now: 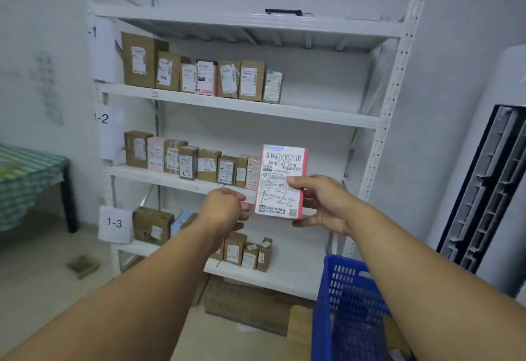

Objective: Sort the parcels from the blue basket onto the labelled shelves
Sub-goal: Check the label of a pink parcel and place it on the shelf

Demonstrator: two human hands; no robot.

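Right hand (321, 204) grip pinches the pink-edged parcel (280, 181) upright before shelf 1-2 (159, 177), 3 o'clock of its row | left hand (225, 209) curled, empty | we risk toppling neighbours (252, 172), or misshelving if we misread the label

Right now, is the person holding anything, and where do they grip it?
The right hand holds a pink-edged parcel upright by its lower right edge. The left hand is curled beside it; any grip is unclear.

Paper signs at frame left read "1-3" (114, 223) and "-2" (103, 118); held parcel's shipping label (281, 181), centre frame: "501E- M1 A21B".
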